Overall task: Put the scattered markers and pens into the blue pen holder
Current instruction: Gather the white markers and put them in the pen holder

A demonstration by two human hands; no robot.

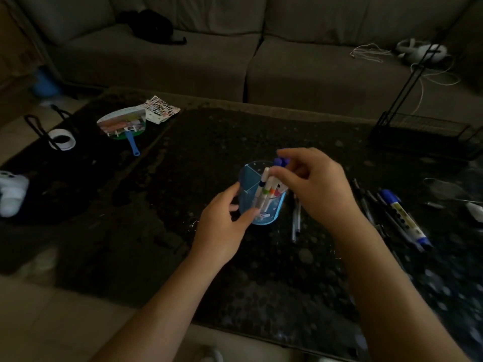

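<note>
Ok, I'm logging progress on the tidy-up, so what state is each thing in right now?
blue pen holder: upright on the table, partly filled.
white markers: standing in the holder, leaning.
left hand: steadying the holder's side.
right hand: over the holder, fingers on the markers.
clear pens: lying loose beside the holder.
blue marker: capped, lying flat on the table.
dark pens: lying loose, not yet collected.

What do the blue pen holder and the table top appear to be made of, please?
The blue pen holder looks like translucent plastic with a smooth finish: the pens inside show through its wall, and thin dividers split it. The table looks like polished dark stone, perhaps granite or an imitation: it is speckled and carries faint reflections. The dim light leaves both uncertain.
</note>
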